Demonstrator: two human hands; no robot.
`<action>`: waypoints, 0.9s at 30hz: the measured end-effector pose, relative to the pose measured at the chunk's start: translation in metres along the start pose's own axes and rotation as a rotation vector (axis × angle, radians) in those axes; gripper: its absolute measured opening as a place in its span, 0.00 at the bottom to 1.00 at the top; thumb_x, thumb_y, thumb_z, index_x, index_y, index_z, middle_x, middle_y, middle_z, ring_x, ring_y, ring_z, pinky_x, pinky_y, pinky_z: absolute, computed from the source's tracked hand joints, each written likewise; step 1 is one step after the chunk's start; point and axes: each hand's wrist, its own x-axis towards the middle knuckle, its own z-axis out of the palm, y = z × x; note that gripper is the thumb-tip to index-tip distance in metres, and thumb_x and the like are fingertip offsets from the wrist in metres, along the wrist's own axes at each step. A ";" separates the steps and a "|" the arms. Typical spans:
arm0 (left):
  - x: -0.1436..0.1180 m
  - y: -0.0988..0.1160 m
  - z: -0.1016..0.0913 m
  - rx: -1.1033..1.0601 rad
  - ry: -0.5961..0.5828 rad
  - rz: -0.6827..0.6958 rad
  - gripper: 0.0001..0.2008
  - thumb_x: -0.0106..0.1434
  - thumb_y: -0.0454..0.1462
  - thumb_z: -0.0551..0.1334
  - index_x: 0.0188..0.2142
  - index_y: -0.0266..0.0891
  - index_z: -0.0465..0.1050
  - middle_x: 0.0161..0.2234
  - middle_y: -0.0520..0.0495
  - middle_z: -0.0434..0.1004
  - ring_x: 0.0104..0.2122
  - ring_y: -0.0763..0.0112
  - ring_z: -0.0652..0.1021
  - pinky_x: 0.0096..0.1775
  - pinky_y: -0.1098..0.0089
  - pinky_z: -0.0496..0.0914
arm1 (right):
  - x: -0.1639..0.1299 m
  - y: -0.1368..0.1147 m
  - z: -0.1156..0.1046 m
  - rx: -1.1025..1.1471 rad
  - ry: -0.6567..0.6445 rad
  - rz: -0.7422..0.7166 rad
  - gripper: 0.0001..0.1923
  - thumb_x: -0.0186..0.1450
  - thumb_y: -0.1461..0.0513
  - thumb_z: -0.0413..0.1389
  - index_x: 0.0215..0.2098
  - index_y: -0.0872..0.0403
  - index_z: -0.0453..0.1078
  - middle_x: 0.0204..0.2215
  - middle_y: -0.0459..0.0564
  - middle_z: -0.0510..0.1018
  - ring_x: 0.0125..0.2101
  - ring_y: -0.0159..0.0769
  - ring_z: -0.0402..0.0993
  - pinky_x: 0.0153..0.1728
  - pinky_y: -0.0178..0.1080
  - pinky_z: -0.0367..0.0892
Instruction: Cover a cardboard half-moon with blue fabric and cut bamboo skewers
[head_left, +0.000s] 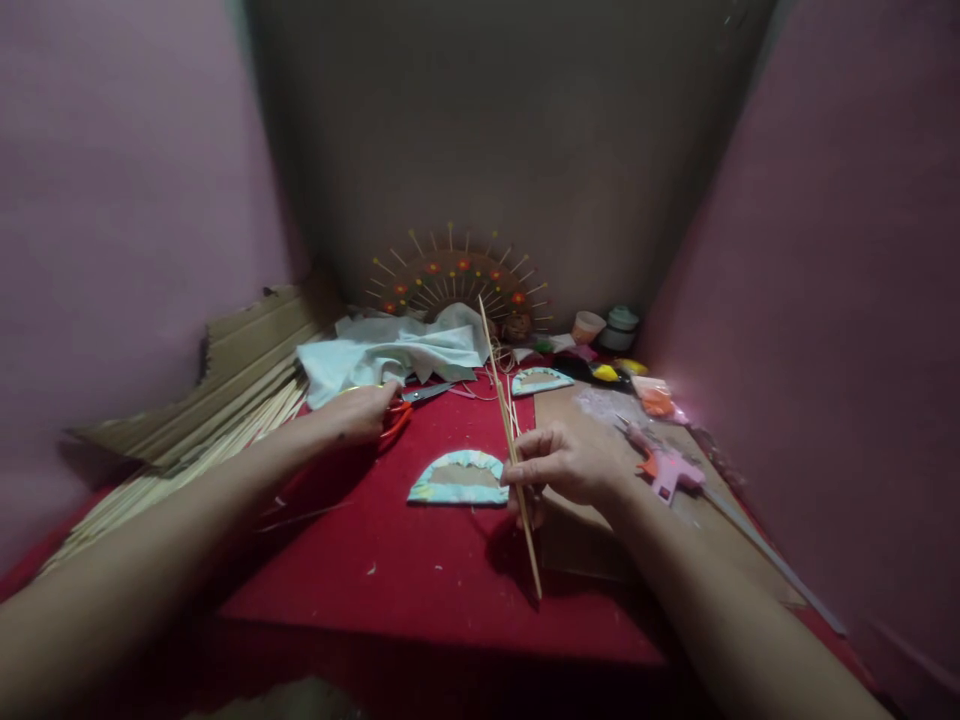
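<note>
Your right hand (566,465) pinches the thin, light, snappable bamboo stick (510,445) mid-length; your left hand (360,412) closes over the orange-handled scissors (409,405).

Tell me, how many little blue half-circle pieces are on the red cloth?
2: one half-circle piece beside the right hand, another half-circle piece farther back. More may be hidden.

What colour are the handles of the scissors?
Orange-red. The scissors lie under the left hand, seen from the head camera.

Both my arms are stretched out front, left hand (358,413) curled palm down, right hand (564,462) pinched shut, knuckles up.
</note>
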 end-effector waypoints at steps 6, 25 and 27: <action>-0.015 -0.001 -0.028 -0.095 -0.033 -0.085 0.20 0.57 0.39 0.56 0.49 0.40 0.67 0.24 0.47 0.73 0.24 0.65 0.74 0.25 0.70 0.64 | -0.001 0.000 -0.001 0.015 -0.026 -0.004 0.11 0.58 0.59 0.63 0.27 0.60 0.72 0.22 0.49 0.81 0.18 0.31 0.76 0.18 0.29 0.68; -0.081 0.035 -0.037 -0.494 -0.061 0.219 0.21 0.69 0.44 0.49 0.60 0.48 0.60 0.60 0.49 0.66 0.55 0.55 0.69 0.55 0.62 0.64 | -0.007 0.000 0.003 0.225 -0.224 -0.009 0.14 0.54 0.57 0.65 0.28 0.62 0.74 0.20 0.55 0.81 0.16 0.35 0.76 0.14 0.29 0.69; -0.082 0.041 -0.039 -0.498 -0.046 0.249 0.21 0.69 0.43 0.49 0.60 0.47 0.60 0.59 0.49 0.67 0.54 0.55 0.71 0.53 0.63 0.66 | -0.008 -0.002 0.005 0.231 -0.263 0.006 0.13 0.54 0.58 0.65 0.27 0.62 0.74 0.20 0.55 0.80 0.17 0.35 0.77 0.14 0.29 0.69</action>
